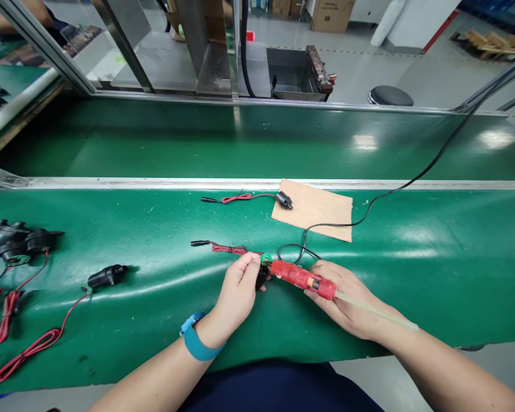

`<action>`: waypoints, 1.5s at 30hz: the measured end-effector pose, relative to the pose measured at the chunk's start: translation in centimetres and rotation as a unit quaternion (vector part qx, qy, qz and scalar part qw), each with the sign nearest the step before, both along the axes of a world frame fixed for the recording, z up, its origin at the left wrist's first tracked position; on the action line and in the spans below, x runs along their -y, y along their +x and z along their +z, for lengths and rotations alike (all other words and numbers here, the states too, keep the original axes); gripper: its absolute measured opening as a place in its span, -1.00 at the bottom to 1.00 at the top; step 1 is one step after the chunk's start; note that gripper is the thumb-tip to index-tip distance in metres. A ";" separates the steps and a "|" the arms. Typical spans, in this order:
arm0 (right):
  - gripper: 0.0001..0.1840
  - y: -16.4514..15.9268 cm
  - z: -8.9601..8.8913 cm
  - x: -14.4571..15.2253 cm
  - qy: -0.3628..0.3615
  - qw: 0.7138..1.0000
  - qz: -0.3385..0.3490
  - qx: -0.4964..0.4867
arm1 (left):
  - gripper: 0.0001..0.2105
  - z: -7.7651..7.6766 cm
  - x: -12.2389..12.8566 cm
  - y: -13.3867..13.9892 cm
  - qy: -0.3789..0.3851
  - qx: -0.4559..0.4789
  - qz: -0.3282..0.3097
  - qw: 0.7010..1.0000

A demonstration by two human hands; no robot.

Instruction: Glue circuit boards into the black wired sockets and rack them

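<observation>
The left hand (236,289), at the centre of the frame, has its grip pinched around a small black part (262,277); thumb and fingers hide much of it. Its green end (265,259) faces up and to the right, probably so that the spot meeting the gun's tip stays in plain sight.

The right hand (352,300) has its grip closed around a red glue gun (298,274), just right of centre. The gun slants so that its tip is at the green end — touching or only just beside it, I cannot tell. A pale glue stick (377,310) sticks out of the back and passes over the wrist, which seems to leave the front clear.

The red wire bundle (229,249) of the held part lies on the green worktop (154,229) above the left hand, likely tied to keep it from tangling. The gun's black cord (438,154) comes down from the upper right and loops behind the gun, giving it slack to move.

Above the hands, another black part with wire (284,200) rests on a piece of cardboard (326,209), perhaps there to protect the surface. At the left — apart from the hands — lie a single wired part (107,277) and a heap of similar ones (17,243).
</observation>
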State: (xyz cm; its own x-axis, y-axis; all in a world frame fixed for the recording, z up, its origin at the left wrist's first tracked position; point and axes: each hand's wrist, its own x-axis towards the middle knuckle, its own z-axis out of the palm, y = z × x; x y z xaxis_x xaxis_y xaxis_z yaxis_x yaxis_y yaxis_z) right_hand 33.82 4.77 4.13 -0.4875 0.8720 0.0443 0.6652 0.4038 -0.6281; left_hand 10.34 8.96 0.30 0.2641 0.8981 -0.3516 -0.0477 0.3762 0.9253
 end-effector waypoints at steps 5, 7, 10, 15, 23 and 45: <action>-0.81 0.1 -0.3 0.1 0.017 1.000 0.012 0.002 | -0.68 0.1 0.0 0.1 -0.002 -0.006 0.002 1.000; -0.82 0.2 -0.2 0.2 0.009 1.000 0.007 0.008 | -0.67 0.0 0.1 0.1 0.009 -0.021 0.003 1.000; -0.85 0.2 0.1 0.4 0.004 1.000 0.000 0.011 | -0.67 -0.2 0.3 0.1 0.034 -0.050 0.006 0.998; -0.84 0.2 0.7 0.4 0.010 1.000 0.004 0.022 | -0.69 -0.5 0.7 -0.1 0.103 -0.122 -0.004 0.987; -0.77 -0.4 1.4 0.2 0.098 0.988 0.027 0.116 | -0.70 -0.7 0.6 -0.2 0.121 -0.139 0.001 0.983; -0.60 -0.7 2.3 0.1 0.120 0.973 0.052 0.191 | -0.70 -0.7 0.6 -0.5 0.181 -0.220 -0.027 0.958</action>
State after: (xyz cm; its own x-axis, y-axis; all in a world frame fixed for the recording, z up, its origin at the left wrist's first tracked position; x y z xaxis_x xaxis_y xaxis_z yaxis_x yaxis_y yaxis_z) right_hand 33.09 4.71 6.44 -0.5936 0.8039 0.0384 0.7792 0.5860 -0.2224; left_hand 9.81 8.38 -0.40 0.2106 0.9717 -0.1075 0.3879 0.0179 0.9215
